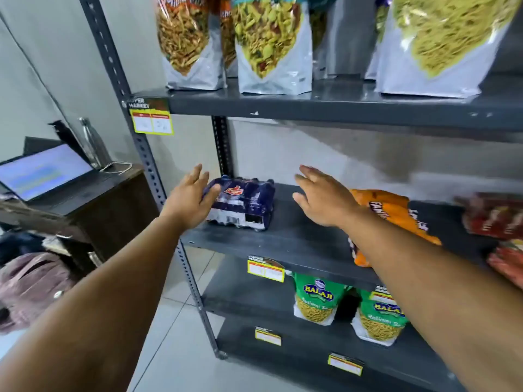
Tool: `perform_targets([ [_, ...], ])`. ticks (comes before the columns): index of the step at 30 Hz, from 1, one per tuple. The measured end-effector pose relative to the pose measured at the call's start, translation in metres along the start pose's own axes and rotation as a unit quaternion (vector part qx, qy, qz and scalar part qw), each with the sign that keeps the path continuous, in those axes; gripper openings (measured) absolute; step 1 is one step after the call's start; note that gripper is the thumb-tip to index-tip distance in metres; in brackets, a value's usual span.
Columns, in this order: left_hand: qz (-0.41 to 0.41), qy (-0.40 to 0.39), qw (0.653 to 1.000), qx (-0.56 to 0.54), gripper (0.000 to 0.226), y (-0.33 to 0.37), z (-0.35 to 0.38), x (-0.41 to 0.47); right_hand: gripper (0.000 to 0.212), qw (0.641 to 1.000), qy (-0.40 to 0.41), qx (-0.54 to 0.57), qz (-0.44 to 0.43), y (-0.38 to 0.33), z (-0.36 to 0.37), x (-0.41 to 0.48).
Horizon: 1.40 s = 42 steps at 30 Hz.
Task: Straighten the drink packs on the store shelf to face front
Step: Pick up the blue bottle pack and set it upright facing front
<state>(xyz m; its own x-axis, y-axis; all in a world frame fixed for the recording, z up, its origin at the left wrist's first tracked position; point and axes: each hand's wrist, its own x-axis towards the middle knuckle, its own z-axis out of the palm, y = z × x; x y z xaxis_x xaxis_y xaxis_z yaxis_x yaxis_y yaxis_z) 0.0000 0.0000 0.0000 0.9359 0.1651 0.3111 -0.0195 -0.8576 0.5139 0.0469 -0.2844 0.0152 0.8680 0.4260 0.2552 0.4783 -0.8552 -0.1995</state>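
Note:
A dark blue shrink-wrapped drink pack (243,203) lies at the left end of the grey middle shelf (297,241), turned at a slight angle. My left hand (191,199) is open, its thumb touching the pack's left end. Held above the bare shelf to the right of that pack, my right hand (322,198) is open and holds nothing. An orange drink pack (396,213) lies skewed behind my right forearm, partly hidden by it. A red pack (492,219) sits blurred at the far right, with another reddish pack (506,264) below it near the shelf's front.
Snack pouches (271,43) stand on the upper shelf, green Balaji bags (317,299) on the lower one. Yellow price tags (151,117) hang on shelf edges. Left of the rack's upright post (147,154) stand a dark desk with a laptop (39,171), a metal bottle (90,142) and bags (31,281).

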Motion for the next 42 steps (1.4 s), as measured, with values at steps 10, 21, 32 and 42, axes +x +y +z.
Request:
perform_targets([
  [10, -0.311, -0.060, 0.912, -0.261, 0.052, -0.039, 0.027, 0.122, 0.032, 0.828, -0.028, 0.445, 0.341, -0.032, 0.075, 0.133],
  [21, -0.344, -0.175, 0.851, -0.357, 0.034, -0.073, 0.058, 0.198, 0.035, 0.767, 0.013, 0.434, 0.472, -0.028, 0.151, 0.218],
  [32, -0.321, 0.066, 0.881, -0.341, 0.045, -0.093, 0.079, 0.167, 0.033, 0.816, 0.283, 0.338, 0.374, -0.057, 0.161, 0.178],
  [42, -0.271, 0.195, 0.812, -0.479, 0.035, -0.103, 0.098, 0.118, 0.064, 0.818, 0.390, 0.382, 0.179, -0.069, 0.201, 0.125],
])
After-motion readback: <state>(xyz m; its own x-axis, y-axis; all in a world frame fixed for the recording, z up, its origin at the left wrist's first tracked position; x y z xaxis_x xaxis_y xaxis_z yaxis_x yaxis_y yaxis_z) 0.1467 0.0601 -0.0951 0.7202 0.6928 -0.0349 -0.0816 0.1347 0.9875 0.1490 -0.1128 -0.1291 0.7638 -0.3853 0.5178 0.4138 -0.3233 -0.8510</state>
